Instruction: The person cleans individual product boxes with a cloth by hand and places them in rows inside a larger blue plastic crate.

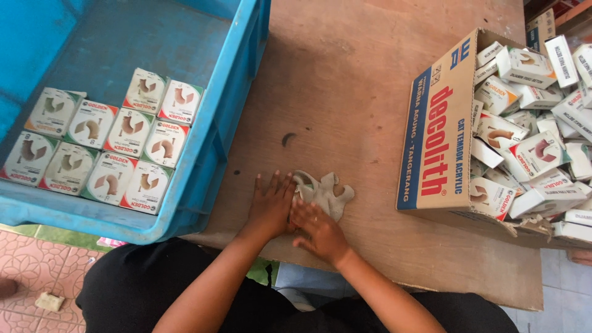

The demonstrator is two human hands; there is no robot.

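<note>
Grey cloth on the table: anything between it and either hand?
Nothing visible. Both hands are already on the cloth: the left hand lies flat against its left edge and the right hand presses on its lower part. The blue crate and the cardboard box sit off to either side on the table.

Soft even daylight, faint shadows under the hands (pixel 296 216), sharp centre — slight wide-angle bending at the edges

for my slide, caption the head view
Both hands, left hand and right hand, flatten cardboard between crate and carton.
</note>
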